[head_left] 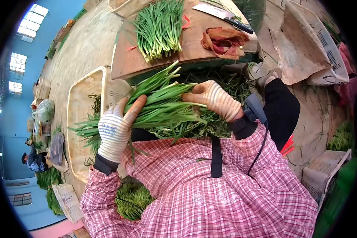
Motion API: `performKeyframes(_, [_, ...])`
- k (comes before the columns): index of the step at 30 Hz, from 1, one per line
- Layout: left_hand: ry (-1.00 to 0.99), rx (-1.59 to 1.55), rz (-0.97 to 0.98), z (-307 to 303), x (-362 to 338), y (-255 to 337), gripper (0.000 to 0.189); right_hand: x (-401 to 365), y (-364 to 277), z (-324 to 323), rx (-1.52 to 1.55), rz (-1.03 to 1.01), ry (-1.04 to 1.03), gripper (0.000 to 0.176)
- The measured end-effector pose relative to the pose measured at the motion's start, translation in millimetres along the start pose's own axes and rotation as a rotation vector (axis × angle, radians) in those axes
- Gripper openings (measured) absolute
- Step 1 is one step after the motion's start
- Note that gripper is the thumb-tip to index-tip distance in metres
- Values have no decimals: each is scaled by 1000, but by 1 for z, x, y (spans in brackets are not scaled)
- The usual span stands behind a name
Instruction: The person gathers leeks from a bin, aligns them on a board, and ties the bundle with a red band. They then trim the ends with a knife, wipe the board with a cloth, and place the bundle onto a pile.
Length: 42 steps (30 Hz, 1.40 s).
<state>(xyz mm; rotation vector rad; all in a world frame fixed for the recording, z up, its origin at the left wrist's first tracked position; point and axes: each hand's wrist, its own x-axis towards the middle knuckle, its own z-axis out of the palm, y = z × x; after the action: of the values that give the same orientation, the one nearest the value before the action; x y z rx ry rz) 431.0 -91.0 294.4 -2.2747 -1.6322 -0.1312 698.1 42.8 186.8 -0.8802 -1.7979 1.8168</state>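
Honestly, probably light and floppy, easy to bruise, maybe slick. Closed around the leafy greens point(162, 111) with the left grip point(116, 126), pinching stalk ends point(198, 104) with the right grip point(217, 98), just off the near edge of the table point(125, 61). Best held gently round the firmer stalks, not the limp tips point(87, 129)

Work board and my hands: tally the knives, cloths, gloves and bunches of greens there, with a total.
Knife: 1
Red cloth: 1
Gloves: 2, left glove and right glove
Bunches of greens: 2, laid bunch and held bunch
Total: 6
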Motion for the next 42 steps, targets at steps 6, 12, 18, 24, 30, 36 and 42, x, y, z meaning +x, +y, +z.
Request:
performKeyframes(6, [31, -114, -29, -9, -7, -8, 73, -2, 13, -44, -245, -265, 378, 46])
performKeyframes(12, [-357, -1339, -808, -40, -3, -1, 47, 25, 13, -19, 393, -182, 139, 78])
performKeyframes(18, [-676, -1564, -1107, -64, -21, -10, 36, 12, -19, 16, 407, -286, 18, 32])
performKeyframes(24, [-580, -1536, -1102, -57, -37, 9, 40, 18, -25, -8, 246, -296, 338, 44])
performKeyframes(30, [-648, -1491, -978, -49, -33, 19, 41, 24, -53, 15, 76, -244, -91, 43])
performKeyframes(36, [-640, -1553, -1019, -41, -44, 17, 48, 27, -29, 28, -154, -646, 170, 31])
performKeyframes(42, [-481, -1405, -1095, -44, -77, -18, 35, 36, 10, -29, -774, -45, 358, 42])
